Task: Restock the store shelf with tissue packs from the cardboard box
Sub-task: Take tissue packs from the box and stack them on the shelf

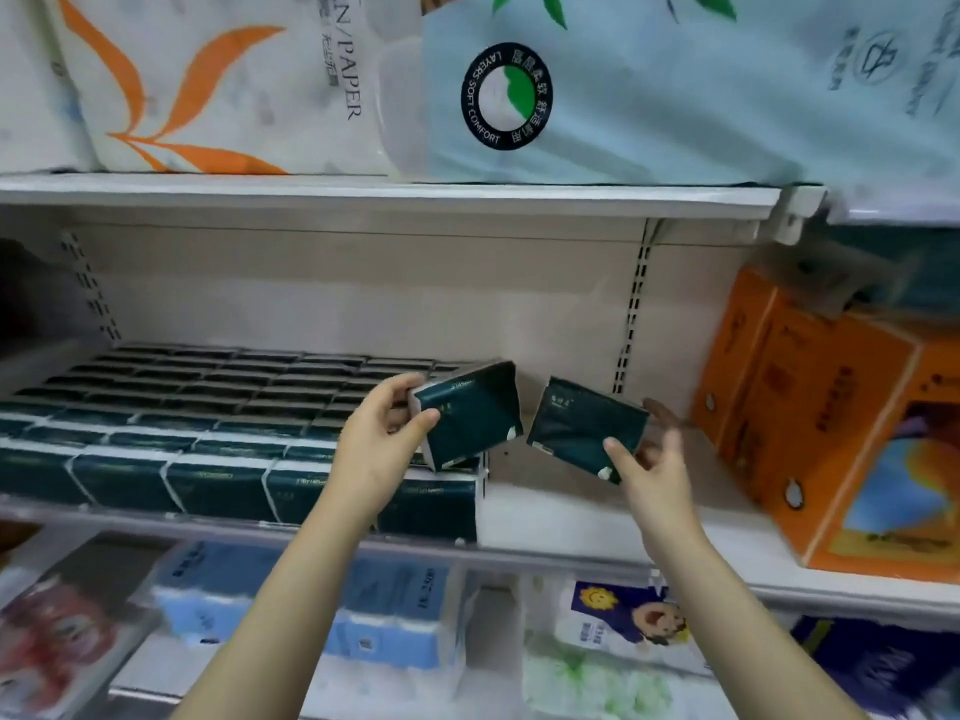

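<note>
My left hand (382,433) grips a dark green tissue pack (470,415) by its left end, held tilted above the right end of the stocked rows. My right hand (652,459) holds a second dark green tissue pack (584,426), thumb on its front face and fingers behind it, over the bare part of the middle shelf (561,517). Several rows of identical dark green packs (208,418) fill the left part of that shelf. The cardboard box is out of sight.
Orange tissue boxes (831,433) stand at the shelf's right end. Large paper-roll packages (571,85) sit on the upper shelf. Blue and white tissue packages (322,600) lie on the lower shelf. Slotted uprights (631,314) line the back wall.
</note>
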### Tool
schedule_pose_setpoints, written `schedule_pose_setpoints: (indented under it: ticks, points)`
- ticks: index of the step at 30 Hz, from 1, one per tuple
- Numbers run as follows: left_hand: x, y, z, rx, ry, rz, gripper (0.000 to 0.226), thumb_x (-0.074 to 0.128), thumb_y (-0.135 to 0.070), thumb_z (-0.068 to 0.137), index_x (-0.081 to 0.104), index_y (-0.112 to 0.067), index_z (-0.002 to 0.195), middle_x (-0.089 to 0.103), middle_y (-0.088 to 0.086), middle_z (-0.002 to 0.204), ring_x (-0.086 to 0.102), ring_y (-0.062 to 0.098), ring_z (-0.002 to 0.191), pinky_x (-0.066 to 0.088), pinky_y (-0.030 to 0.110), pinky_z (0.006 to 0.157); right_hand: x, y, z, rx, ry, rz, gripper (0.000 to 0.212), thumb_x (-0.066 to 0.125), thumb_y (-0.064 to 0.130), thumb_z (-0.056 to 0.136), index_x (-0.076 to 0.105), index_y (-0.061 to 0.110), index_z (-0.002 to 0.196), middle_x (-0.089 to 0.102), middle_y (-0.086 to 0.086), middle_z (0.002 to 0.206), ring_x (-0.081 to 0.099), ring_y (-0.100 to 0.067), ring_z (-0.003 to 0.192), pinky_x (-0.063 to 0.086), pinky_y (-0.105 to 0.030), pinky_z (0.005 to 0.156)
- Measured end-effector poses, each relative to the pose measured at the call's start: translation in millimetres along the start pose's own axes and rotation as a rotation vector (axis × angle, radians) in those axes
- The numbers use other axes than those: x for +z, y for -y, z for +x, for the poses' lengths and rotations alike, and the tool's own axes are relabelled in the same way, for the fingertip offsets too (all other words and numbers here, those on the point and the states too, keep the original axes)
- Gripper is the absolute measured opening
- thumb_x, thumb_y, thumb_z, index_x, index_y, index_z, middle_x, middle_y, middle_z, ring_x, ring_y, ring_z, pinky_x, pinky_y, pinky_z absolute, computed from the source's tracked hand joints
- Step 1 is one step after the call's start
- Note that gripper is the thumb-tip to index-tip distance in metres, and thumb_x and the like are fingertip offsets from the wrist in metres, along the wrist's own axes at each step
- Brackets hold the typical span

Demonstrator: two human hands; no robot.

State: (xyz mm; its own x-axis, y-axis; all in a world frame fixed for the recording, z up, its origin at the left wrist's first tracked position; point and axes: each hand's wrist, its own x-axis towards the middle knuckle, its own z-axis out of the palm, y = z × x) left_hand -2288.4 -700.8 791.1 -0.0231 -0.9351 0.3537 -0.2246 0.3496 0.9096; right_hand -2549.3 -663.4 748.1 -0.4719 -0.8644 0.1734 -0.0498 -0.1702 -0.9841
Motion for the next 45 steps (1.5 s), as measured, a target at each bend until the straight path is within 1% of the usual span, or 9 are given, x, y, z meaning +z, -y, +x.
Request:
schedule_pose_setpoints:
  ticks: [6, 10, 15, 18, 23, 30, 34, 40, 45]
  points:
    - [2.0, 14.9, 50.0, -0.045, -0.01, 0.083, 0.037, 0.065, -0.016, 0.09, 0.058, -0.029, 0.124, 0.063, -0.003, 0.117, 0.062, 0.012, 0.102, 0.054, 0.027, 0.084, 11.9, -23.9, 34.4, 0.057, -0.056, -0.058, 0.062, 0.065, 0.012, 0.091, 0.035, 0.042, 0.136, 0.057, -0.004, 0.131, 0.059, -0.025, 0.111, 0.05, -0.047, 0.099]
    - [7.5, 13.9, 57.9, -0.054, -0.009, 0.111, 0.039, 0.062, -0.011, 0.092, 0.057, -0.026, 0.127, 0.061, 0.001, 0.116, 0.061, 0.01, 0.091, 0.048, 0.01, 0.061, 7.9, -25.7, 45.6, 0.076, -0.022, 0.024, 0.061, 0.062, 0.003, 0.092, 0.035, 0.03, 0.139, 0.062, 0.002, 0.107, 0.06, -0.009, 0.091, 0.051, -0.025, 0.076]
    - [16.9, 9.9, 57.2, -0.046, -0.059, 0.116, 0.04, 0.06, -0.006, 0.093, 0.056, -0.024, 0.128, 0.059, 0.003, 0.119, 0.056, 0.013, 0.082, 0.045, 0.005, 0.055, 1.7, -29.0, 68.5, 0.064, 0.022, -0.001, 0.05, 0.063, 0.002, 0.091, 0.041, 0.019, 0.132, 0.059, -0.005, 0.117, 0.059, -0.021, 0.101, 0.05, -0.017, 0.067]
    - [19.6, 8.0, 57.3, -0.038, -0.077, 0.147, 0.04, 0.06, -0.007, 0.093, 0.055, -0.024, 0.129, 0.058, 0.002, 0.122, 0.057, 0.015, 0.1, 0.046, 0.006, 0.059, -1.7, -33.6, 79.2, 0.047, 0.035, -0.054, 0.045, 0.064, 0.006, 0.091, 0.043, 0.02, 0.129, 0.059, -0.004, 0.118, 0.059, -0.023, 0.102, 0.049, -0.024, 0.074]
    - [22.1, 4.8, 61.9, -0.043, -0.111, 0.09, 0.04, 0.06, -0.005, 0.092, 0.056, -0.023, 0.128, 0.06, 0.002, 0.119, 0.056, 0.017, 0.096, 0.048, 0.02, 0.074, 5.6, -44.9, 100.8, 0.07, 0.081, -0.165, 0.048, 0.064, 0.011, 0.092, 0.041, 0.02, 0.133, 0.056, -0.007, 0.133, 0.057, -0.029, 0.115, 0.051, -0.041, 0.094]
    - [20.5, 11.5, 94.1, -0.026, -0.1, 0.089, 0.037, 0.062, -0.006, 0.091, 0.059, -0.025, 0.122, 0.061, -0.016, 0.098, 0.057, -0.001, 0.077, 0.045, 0.003, 0.056, 22.9, -60.3, 118.1, 0.078, 0.095, -0.203, 0.044, 0.061, 0.013, 0.094, 0.038, 0.025, 0.131, 0.049, -0.009, 0.139, 0.053, -0.026, 0.115, 0.047, -0.038, 0.095]
    - [18.5, 20.6, 115.4, -0.019, -0.021, 0.163, 0.036, 0.063, -0.011, 0.092, 0.057, -0.031, 0.121, 0.06, -0.009, 0.116, 0.059, 0.003, 0.09, 0.042, 0.003, 0.057, 30.9, -61.9, 129.3, 0.076, 0.121, -0.246, 0.051, 0.056, 0.017, 0.098, 0.031, 0.022, 0.142, 0.043, -0.008, 0.145, 0.045, -0.029, 0.13, 0.04, -0.037, 0.104]
    - [21.4, 41.3, 131.9, -0.021, 0.019, 0.067, 0.037, 0.062, -0.006, 0.091, 0.057, -0.02, 0.125, 0.062, -0.002, 0.116, 0.06, 0.003, 0.091, 0.045, 0.003, 0.061, 48.2, -73.0, 142.9, -0.054, 0.055, -0.465, 0.024, 0.056, 0.009, 0.096, 0.047, 0.016, 0.117, 0.053, -0.008, 0.109, 0.055, -0.03, 0.108, 0.042, -0.025, 0.074]
    - [25.2, 56.2, 136.9, 0.038, 0.018, 0.015, 0.033, 0.062, -0.007, 0.092, 0.058, -0.021, 0.122, 0.063, 0.0, 0.116, 0.063, 0.011, 0.097, 0.05, 0.01, 0.067, 61.7, -80.4, 140.1, 0.032, -0.111, -0.354, 0.034, 0.06, 0.005, 0.093, 0.051, 0.008, 0.126, 0.061, -0.011, 0.118, 0.059, -0.019, 0.097, 0.046, -0.02, 0.07]
